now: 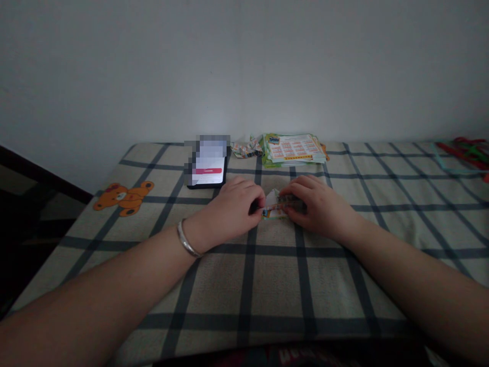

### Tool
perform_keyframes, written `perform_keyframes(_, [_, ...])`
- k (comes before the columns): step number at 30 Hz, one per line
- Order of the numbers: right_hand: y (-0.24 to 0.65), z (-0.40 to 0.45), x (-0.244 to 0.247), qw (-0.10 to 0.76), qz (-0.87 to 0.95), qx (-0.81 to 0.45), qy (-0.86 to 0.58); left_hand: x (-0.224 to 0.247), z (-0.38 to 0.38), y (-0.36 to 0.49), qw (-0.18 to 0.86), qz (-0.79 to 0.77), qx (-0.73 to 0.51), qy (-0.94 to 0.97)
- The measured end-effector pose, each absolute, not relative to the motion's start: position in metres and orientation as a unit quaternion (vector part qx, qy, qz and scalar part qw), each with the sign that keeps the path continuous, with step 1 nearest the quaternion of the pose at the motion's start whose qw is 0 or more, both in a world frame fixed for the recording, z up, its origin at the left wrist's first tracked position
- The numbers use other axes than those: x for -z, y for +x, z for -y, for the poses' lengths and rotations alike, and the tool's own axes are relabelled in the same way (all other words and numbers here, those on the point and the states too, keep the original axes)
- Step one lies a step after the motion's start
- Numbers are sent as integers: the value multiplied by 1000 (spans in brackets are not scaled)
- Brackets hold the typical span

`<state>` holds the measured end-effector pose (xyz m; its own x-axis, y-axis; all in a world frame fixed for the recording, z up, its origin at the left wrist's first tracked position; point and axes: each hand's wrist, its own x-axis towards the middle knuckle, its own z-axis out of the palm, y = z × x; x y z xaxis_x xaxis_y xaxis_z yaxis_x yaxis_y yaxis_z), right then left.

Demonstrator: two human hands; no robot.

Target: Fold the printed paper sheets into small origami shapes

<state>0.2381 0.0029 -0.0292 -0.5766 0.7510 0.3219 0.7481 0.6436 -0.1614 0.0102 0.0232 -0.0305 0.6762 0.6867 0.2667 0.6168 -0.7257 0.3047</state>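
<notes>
A small piece of folded printed paper (274,208) stands on the checked cloth between my two hands, with a pale peak rising at its back. My left hand (240,205), a silver bangle at the wrist, pinches the paper's left end between thumb and forefinger. On the other side, my right hand (319,206) has its thumb and fingers closed on the right part of the paper. My fingers partly hide both ends, so the full shape of the folds does not show.
Behind my left hand lies a lit phone (208,171). Crumpled or folded paper (247,148) and a stack of printed sheets (292,150) lie along the wall. A flat bear figure (124,198) is at left; red and green items (468,153) are at far right.
</notes>
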Motion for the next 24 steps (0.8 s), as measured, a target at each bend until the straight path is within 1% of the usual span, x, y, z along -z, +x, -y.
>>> perform_keyframes(2, [238,-2,28,184,897,-4,-402,26,-22,10,91,-327,-177,924])
perform_keyframes(5, [240,-1,25,156,918,24,-364,17,-21,8,105,-268,-146,946])
perform_keyframes(10, [241,3,19,118,936,51,-329,9,-24,4,110,-252,-119,954])
perform_keyframes(15, [239,5,18,86,935,54,-341,13,-29,3,93,-247,-127,956])
perform_keyframes(24, [238,7,20,100,938,68,-325,13,-25,4,75,-265,-126,953])
